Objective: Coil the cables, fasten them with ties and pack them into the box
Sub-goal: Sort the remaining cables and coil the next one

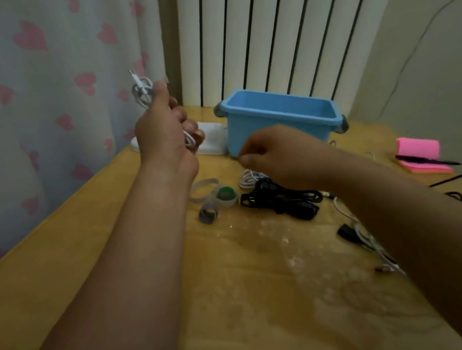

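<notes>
1. Head view: a white cable, already looped, is held up clear of the tabletop by the left hand. The fingers are closed round the loops, probably so they cannot spring open before a tie is put on.
2. Ties are laid just right of that wrist, within easy reach.
3. The right hand is poised above a small white coil and a black cable. Its fingers are curled, but whether anything is pinched cannot be told.
4. The blue box is set behind, open-topped for packing.
</notes>
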Available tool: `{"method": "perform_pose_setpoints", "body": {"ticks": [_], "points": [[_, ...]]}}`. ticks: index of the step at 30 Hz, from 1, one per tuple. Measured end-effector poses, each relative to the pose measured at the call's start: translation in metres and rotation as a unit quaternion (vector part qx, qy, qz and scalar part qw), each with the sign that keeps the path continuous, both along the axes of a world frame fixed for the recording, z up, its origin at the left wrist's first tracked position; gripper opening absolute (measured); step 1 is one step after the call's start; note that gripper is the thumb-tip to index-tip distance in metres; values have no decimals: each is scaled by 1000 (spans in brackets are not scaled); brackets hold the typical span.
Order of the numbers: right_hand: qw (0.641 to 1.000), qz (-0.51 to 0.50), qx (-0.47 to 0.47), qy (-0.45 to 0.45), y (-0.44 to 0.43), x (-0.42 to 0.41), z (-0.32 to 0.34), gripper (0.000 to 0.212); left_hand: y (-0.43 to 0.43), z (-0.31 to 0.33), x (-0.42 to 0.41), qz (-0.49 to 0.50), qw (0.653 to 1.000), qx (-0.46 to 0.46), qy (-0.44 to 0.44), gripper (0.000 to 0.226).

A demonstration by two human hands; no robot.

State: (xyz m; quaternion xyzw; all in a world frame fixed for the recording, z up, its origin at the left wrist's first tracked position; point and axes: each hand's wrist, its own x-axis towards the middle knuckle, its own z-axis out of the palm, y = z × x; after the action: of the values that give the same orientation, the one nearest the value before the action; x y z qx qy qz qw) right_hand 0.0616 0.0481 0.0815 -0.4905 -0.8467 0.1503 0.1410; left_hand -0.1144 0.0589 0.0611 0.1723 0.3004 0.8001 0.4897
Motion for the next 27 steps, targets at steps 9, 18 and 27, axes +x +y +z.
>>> {"method": "perform_pose_setpoints", "body": {"ticks": [9,18,27], "points": [[979,106,-28,-171,41,-72,-37,32,-4,-1,-11,27,999,-14,-27,34],[987,141,46,-54,53,-75,-26,14,-4,0,-5,15,1000,-1,4,33],[988,84,37,128,23,35,37,6,-13,-1,32,-106,913,94,383,36]]}}
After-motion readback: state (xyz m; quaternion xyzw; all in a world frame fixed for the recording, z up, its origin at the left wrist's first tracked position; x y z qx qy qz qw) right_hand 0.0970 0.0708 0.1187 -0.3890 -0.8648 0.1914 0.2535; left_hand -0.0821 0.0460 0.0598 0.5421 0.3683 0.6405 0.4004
